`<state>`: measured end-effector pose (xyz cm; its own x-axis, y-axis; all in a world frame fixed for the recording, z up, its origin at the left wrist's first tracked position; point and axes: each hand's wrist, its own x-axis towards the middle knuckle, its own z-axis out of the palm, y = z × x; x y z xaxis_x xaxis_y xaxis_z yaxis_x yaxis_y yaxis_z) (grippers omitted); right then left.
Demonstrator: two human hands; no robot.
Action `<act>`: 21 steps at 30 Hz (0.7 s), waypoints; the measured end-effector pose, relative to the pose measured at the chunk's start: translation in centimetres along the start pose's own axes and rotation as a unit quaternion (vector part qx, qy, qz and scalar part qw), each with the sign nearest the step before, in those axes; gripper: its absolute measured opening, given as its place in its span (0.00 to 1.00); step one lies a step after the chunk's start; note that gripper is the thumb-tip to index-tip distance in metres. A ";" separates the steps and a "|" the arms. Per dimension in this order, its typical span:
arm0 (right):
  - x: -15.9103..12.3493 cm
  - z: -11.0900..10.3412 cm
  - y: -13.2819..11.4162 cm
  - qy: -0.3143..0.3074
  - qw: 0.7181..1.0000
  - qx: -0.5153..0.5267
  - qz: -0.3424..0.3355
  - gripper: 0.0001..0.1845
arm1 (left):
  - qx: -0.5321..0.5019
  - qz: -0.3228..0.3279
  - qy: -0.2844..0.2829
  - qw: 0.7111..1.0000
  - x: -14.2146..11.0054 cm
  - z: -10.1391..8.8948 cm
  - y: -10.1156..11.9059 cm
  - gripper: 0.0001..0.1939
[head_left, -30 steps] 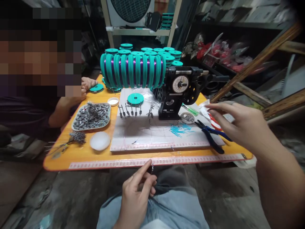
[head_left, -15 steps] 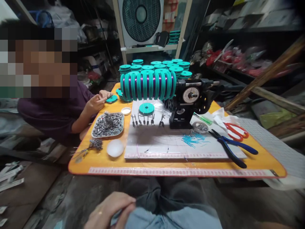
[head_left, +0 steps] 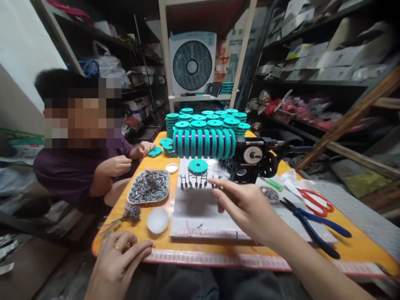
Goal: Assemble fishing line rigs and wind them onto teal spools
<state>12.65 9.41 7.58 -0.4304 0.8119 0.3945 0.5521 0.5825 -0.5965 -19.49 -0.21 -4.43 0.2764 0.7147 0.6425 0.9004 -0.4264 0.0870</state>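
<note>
My right hand [head_left: 246, 208] reaches over the white board [head_left: 196, 210], fingers stretched out and apart, holding nothing. Its index fingertip is close to a row of small dark hooked pieces [head_left: 193, 181] standing on the board. A loose teal disc [head_left: 198, 166] lies just behind them. My left hand [head_left: 120, 256] rests at the front left edge of the orange table [head_left: 359, 246], fingers curled with thumb and fingertips together beside the measuring tape [head_left: 218, 260]; what they pinch, if anything, is too fine to see.
A black winding machine [head_left: 253, 160] carries teal spools of purple line [head_left: 204, 143]; more teal spools [head_left: 206, 118] are stacked behind. A tray of grey weights [head_left: 149, 187], white lid [head_left: 158, 220], blue pliers [head_left: 312, 231] and red scissors [head_left: 315, 202] lie around. Another person [head_left: 81, 171] sits at left.
The view has tilted up. My right hand, out of sight half a second ago, has come in over the white board. My left hand has risen from my lap to the table's front edge.
</note>
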 end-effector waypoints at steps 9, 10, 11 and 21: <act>4.5 2.6 3.1 -0.039 0.997 -0.011 0.061 0.14 | -0.137 -0.116 0.182 0.967 2.4 0.1 6.0 0.10; 4.0 2.3 2.6 -0.039 0.997 -0.003 0.059 0.15 | -0.191 -0.172 0.208 0.944 3.4 0.2 7.9 0.12; 3.4 2.0 2.0 -0.039 0.998 0.004 0.057 0.18 | -0.248 -0.221 0.219 0.917 4.4 0.5 9.7 0.13; -0.6 -0.2 -0.7 -0.070 0.934 0.314 0.157 0.26 | -0.686 -0.383 -0.112 0.608 6.9 4.7 18.7 0.32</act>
<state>12.67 8.48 7.95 -0.4306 0.9004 0.0625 0.1584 0.1436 -0.9769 0.79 -0.62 -1.97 0.1299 0.9871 -0.0935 -0.2916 0.1282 0.9479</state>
